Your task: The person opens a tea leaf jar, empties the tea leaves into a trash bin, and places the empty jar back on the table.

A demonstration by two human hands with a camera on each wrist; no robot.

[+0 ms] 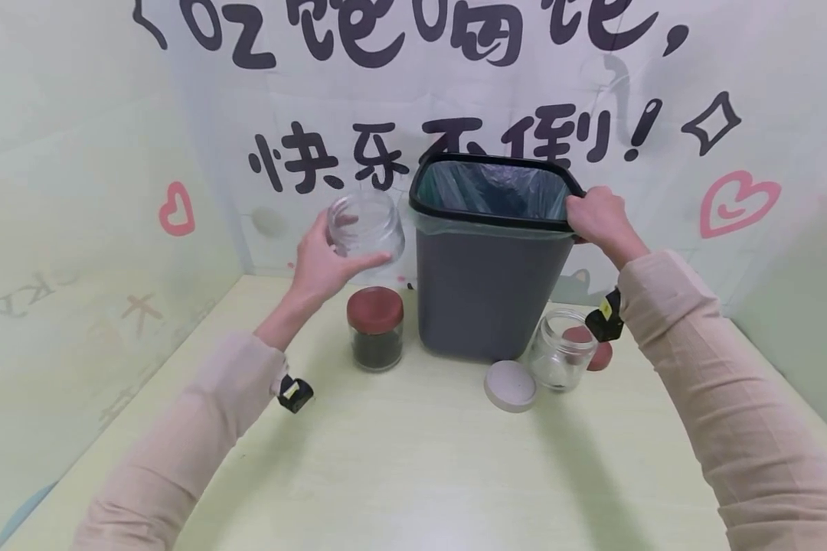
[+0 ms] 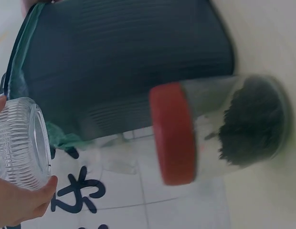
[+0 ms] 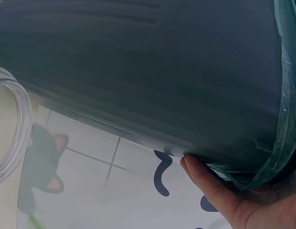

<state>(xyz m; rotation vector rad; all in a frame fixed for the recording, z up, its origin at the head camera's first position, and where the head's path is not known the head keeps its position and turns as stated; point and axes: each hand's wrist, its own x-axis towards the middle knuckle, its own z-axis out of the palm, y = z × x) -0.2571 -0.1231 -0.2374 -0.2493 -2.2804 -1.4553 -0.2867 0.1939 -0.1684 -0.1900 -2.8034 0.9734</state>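
My left hand (image 1: 320, 260) grips a clear ribbed glass jar (image 1: 368, 229) in the air, left of the trash can. In the left wrist view the ribbed jar (image 2: 21, 143) has thumb and fingers around its side. My right hand (image 1: 601, 218) grips the right rim of the dark grey trash can (image 1: 489, 291), which is lined with a thin green bag (image 1: 496, 187). From the right wrist view, the right hand (image 3: 253, 210) has its fingers against the can's side just below the bag's edge; part of the hand is cut off.
A jar with a red lid (image 1: 375, 310) and dark contents stands below the left hand. Right of the can stand an open glass jar (image 1: 561, 352), a pale round lid (image 1: 510, 386) and a red lid (image 1: 599, 356) partly behind the jar. A printed wall sheet (image 1: 303, 92) hangs behind.
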